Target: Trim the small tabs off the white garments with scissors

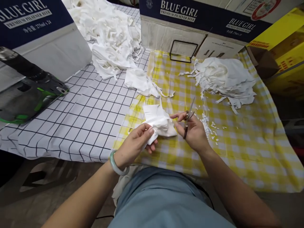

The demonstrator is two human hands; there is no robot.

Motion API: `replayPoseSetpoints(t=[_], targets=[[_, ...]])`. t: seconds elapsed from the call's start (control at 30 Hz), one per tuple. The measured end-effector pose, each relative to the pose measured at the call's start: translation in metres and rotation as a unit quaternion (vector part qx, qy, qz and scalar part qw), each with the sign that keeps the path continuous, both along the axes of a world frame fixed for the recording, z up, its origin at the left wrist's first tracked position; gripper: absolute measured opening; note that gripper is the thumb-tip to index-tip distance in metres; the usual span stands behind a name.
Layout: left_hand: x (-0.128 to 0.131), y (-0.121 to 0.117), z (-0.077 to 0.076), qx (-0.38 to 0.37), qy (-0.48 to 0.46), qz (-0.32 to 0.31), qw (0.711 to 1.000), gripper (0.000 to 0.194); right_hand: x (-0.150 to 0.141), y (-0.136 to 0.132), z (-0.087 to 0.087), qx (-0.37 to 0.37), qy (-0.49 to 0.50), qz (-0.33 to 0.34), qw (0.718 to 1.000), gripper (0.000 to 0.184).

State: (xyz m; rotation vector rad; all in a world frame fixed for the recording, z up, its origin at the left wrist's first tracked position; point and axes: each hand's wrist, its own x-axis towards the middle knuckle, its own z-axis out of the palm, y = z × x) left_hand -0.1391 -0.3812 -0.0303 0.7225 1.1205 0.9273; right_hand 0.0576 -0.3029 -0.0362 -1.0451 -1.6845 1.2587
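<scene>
White cloth [161, 122], bunched and creased, is where trouble could start. Its folds overlap near the lower edge, so a blade brought in carelessly might nick a layer underneath. The scissors [191, 109] sit in the right hand [196, 133] with their blades parted and pointing away from the body; if that hand turned inward without care, the tips could catch the fabric or the fingers of the left hand [139, 137]. Another white piece [140, 82] lies just beyond, and its loose straps [166, 95] trail close to the held one, so a tug might drag both together. Tiny white snippets [205, 126] lie scattered to the right and could cling to the fabric if it were swept across them.

As for the grip, the left thumb and fingers are pinched together on the cloth's lower left corner, and most of the piece spreads forward and to the right of that pinch, over the yellow checked tablecloth [171, 156]. The right fingers curl loosely about the scissor handles, while thumb and forefinger stand apart at the cloth's right edge; whether they touch it, I cannot tell. The blades themselves are clear of the fabric.
</scene>
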Motion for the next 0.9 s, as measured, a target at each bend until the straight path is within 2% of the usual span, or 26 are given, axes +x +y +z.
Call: replayPoseSetpoints(t=[0.1, 0.17, 0.27, 0.43, 0.5, 0.57, 0.63, 0.7, 0.77, 0.8, 0.83, 0.9], targets=[[-0.010, 0.005, 0.018, -0.045, -0.095, 0.007, 0.994, 0.026, -0.016, -0.004, 0.008, -0.032, 0.045, 0.148, 0.988, 0.020], [-0.015, 0.004, 0.022, -0.044, -0.102, -0.011, 0.994, 0.026, -0.025, 0.000, 0.009, -0.054, 0.042, 0.193, 0.979, 0.020], [-0.022, -0.001, 0.020, -0.042, -0.088, -0.024, 0.995, 0.030, -0.030, 0.016, 0.008, -0.067, 0.053, 0.173, 0.981, 0.017], [-0.024, -0.009, 0.013, -0.061, -0.066, -0.039, 0.995, 0.038, -0.024, 0.030, 0.017, -0.003, 0.048, 0.141, 0.989, 0.016], [-0.021, -0.011, 0.015, -0.013, 0.011, -0.034, 0.999, 0.035, -0.019, 0.028, 0.024, 0.020, 0.026, 0.149, 0.988, 0.019], [-0.018, -0.014, 0.020, 0.070, 0.118, -0.016, 0.990, 0.027, -0.015, 0.025, 0.029, 0.022, -0.013, 0.203, 0.979, 0.027], [-0.017, -0.018, 0.026, 0.162, 0.214, -0.004, 0.963, 0.021, -0.014, 0.023, 0.030, -0.007, -0.053, 0.289, 0.956, 0.031], [-0.018, -0.023, 0.031, 0.231, 0.288, 0.002, 0.929, 0.019, -0.017, 0.021, 0.027, -0.049, -0.085, 0.348, 0.932, 0.024], [-0.020, -0.026, 0.032, 0.248, 0.325, 0.014, 0.913, 0.016, -0.022, 0.019, 0.023, -0.059, -0.102, 0.331, 0.936, 0.012], [-0.021, -0.027, 0.032, 0.225, 0.309, 0.014, 0.924, 0.014, -0.026, 0.019, 0.022, -0.042, -0.101, 0.302, 0.947, 0.007], [-0.021, -0.028, 0.031, 0.183, 0.258, 0.006, 0.949, 0.014, -0.029, 0.018, 0.021, -0.011, -0.091, 0.264, 0.960, 0.006], [-0.018, -0.026, 0.028, 0.063, 0.057, -0.036, 0.996, 0.025, -0.036, 0.018, 0.023, 0.070, -0.047, 0.182, 0.980, 0.009]])
